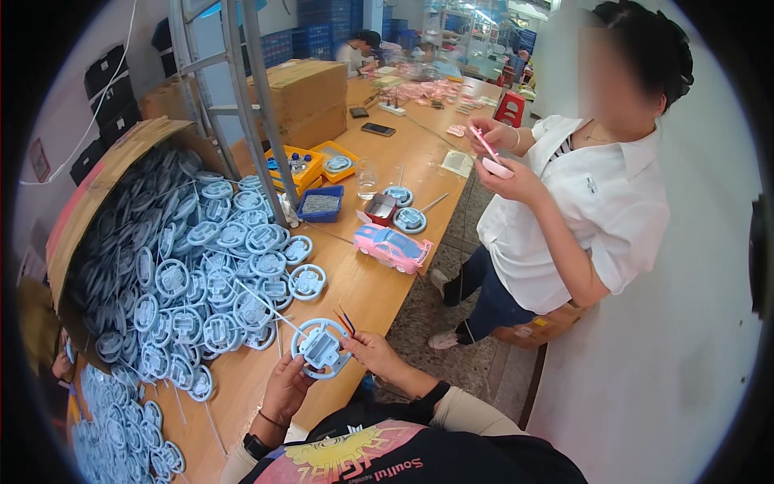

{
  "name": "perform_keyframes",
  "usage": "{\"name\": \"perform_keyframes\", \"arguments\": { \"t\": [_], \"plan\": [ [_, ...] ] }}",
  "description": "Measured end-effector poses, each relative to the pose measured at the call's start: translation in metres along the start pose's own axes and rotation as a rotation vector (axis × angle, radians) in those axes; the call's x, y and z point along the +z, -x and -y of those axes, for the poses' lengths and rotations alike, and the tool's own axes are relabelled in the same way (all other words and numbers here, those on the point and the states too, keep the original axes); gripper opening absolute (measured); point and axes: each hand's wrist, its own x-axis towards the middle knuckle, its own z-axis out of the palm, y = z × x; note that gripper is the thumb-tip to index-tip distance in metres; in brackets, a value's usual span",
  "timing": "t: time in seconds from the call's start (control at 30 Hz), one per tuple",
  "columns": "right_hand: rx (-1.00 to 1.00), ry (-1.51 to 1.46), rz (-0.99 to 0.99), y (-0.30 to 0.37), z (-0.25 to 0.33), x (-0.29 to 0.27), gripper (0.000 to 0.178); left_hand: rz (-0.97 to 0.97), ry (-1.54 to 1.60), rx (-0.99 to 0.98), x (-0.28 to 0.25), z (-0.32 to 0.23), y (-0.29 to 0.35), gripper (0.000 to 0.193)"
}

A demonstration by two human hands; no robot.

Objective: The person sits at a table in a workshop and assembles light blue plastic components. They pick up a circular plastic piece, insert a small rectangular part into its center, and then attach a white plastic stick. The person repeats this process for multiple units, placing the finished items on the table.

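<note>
At the table [343, 294], left hand [288, 385] and right hand [376, 355] grip a blue wheel [321, 350]; shirt [435, 460] lettered.

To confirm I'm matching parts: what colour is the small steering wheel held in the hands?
The small steering wheel is light blue, best seen in the head view.

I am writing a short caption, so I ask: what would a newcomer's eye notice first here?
Probably the heap of pale blue steering wheels, spilling from a cardboard box at left. Next, the single wheel at lower centre, in the left hand with the right hand at its edge. Beyond it, a pink-and-blue toy car stands on the table.
</note>
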Motion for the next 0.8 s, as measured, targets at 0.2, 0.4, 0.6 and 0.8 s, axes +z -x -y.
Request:
{"name": "perform_keyframes", "arguments": {
  "t": [0.2,0.4,0.6,0.8],
  "plan": [
    [-0.156,0.329,-0.041,-0.009,-0.016,-0.005,0.032,-0.079,-0.24,0.069,0.006,-0.026,-0.009,0.031],
    [-0.142,0.655,0.153,-0.007,0.013,0.006,0.022,-0.173,-0.472,0.157,-0.03,-0.039,0.002,0.027],
    [-0.112,0.713,0.154,-0.015,0.014,0.009,0.021,-0.247,-0.473,0.159,-0.034,-0.032,0.002,0.031],
    [-0.088,0.702,0.184,-0.023,0.009,0.006,0.021,-0.23,-0.463,0.137,-0.032,-0.028,-0.002,0.032]
  ]
}}
